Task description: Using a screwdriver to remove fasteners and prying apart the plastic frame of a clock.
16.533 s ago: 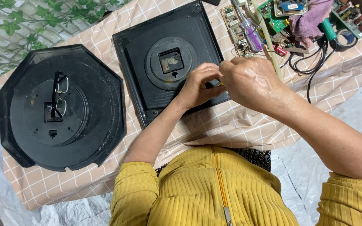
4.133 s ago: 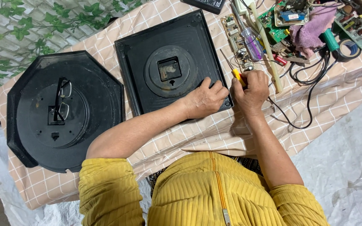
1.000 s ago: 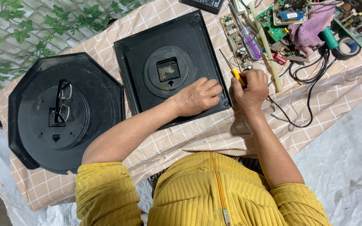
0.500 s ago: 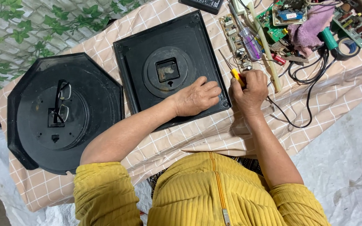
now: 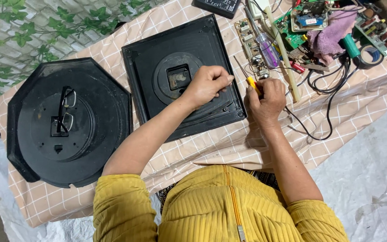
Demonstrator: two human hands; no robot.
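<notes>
A square black clock back [image 5: 148, 62] lies on the checked cloth, its small movement [image 5: 178, 77] in a round recess. My left hand [image 5: 208, 84] rests on the clock's right side with fingertips pinched together near the edge; what they pinch is hidden. My right hand [image 5: 265, 99] is just right of the clock, closed around a small yellow-handled screwdriver [image 5: 246, 76] whose thin shaft points up and left.
An octagonal black clock back [image 5: 32, 134] with a pair of glasses [image 5: 66, 112] on it lies at the left. Circuit boards [image 5: 301, 18], a purple-handled screwdriver [image 5: 265, 47], a purple cloth [image 5: 330, 38], black wires [image 5: 323, 89] and tape [image 5: 372, 54] crowd the far right.
My left hand has shifted slightly up on the square clock back. My right hand still holds the screwdriver in about the same place.
</notes>
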